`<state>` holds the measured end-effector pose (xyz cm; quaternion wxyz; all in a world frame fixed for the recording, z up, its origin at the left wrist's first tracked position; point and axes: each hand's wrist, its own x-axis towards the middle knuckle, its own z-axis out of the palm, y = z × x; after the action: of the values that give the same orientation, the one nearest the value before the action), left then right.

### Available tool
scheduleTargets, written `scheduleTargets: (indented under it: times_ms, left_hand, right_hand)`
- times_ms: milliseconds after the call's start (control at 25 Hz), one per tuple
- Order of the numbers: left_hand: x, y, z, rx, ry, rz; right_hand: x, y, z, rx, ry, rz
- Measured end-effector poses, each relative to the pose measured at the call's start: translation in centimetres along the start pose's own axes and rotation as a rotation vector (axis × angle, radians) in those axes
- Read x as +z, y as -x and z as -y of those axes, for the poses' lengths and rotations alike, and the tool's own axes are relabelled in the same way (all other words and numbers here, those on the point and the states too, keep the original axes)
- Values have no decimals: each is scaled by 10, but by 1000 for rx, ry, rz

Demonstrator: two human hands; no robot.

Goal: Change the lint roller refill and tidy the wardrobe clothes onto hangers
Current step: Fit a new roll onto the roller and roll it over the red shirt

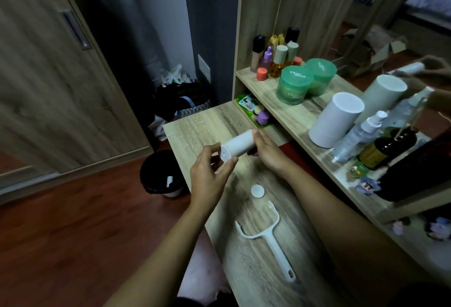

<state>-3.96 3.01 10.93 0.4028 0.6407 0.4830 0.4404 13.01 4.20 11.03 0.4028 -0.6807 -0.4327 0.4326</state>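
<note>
I hold a white lint roller refill (238, 146) above the wooden table (195, 123), tilted with its near end toward me. My left hand (211, 176) pinches the near end cap between thumb and fingers. My right hand (267, 150) grips the far end from the right. The white forked roller handle (268, 238) lies flat on the table below my arms, with nothing on it. A small white round cap (257, 191) lies on the table between the handle and my hands.
A black bin (161, 172) with a white piece inside stands on the floor left of the table. The shelf on the right carries green jars (294, 86), a white cylinder (335, 120), bottles and a mirror. A wardrobe door (48, 75) stands on the left.
</note>
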Motion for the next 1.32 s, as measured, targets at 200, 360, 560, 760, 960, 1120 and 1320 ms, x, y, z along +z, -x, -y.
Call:
scheduleTargets:
  times_ms: [200, 360, 560, 760, 960, 1120, 1320]
  left_hand:
    - [-10, -4, -2, -77, 5, -154]
    - [-24, -6, -5, -88, 20, -175]
    - [-31, -7, -6, -64, 26, -183]
    - [-42, -19, 7, -220, 75, -207]
    - [-49, -37, 12, -433, 321, -163]
    - [-47, -40, 10, -456, 404, -79]
    - [-44, -39, 6, -389, 340, -27]
  right_hand:
    - [1, -7, -35, 54, 312, 23]
    - [7, 0, -82, 131, 923, 273]
    - [18, 6, -105, 109, 1097, 261]
    - [17, 5, -82, 5, 407, -61]
    - [19, 33, -10, -186, -199, -180]
    - [21, 54, 7, -244, -233, -68]
    - [17, 57, 7, -240, -188, -82]
